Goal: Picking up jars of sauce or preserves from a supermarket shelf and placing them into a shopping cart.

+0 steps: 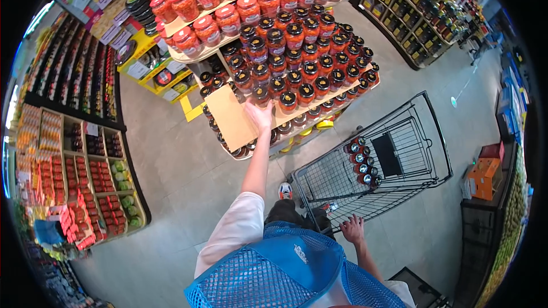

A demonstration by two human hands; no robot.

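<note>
My left hand point(259, 116) reaches out over a tiered display, its thumb and fingers around the near side of a black-lidded glass jar point(260, 94) of red food. More black-lidded jars point(306, 94) stand in stacked rows behind and to the right of it. Just left of the hand, a bare tan board point(231, 117) covers part of the lower tier of jars. Down by my right side, my right hand point(353, 228) is empty with its fingers apart, close to the side rim of a wire shopping cart point(334, 175). Several dark-lidded jars point(363, 161) sit together inside the cart.
Red-lidded jars point(229, 21) fill the upper shelves of the display. A yellow display stand point(156, 68) adjoins it on the left. Stocked shelves point(92, 167) line the far left, and bottle shelves point(402, 17) stand at upper right. An orange carton point(483, 178) lies at right.
</note>
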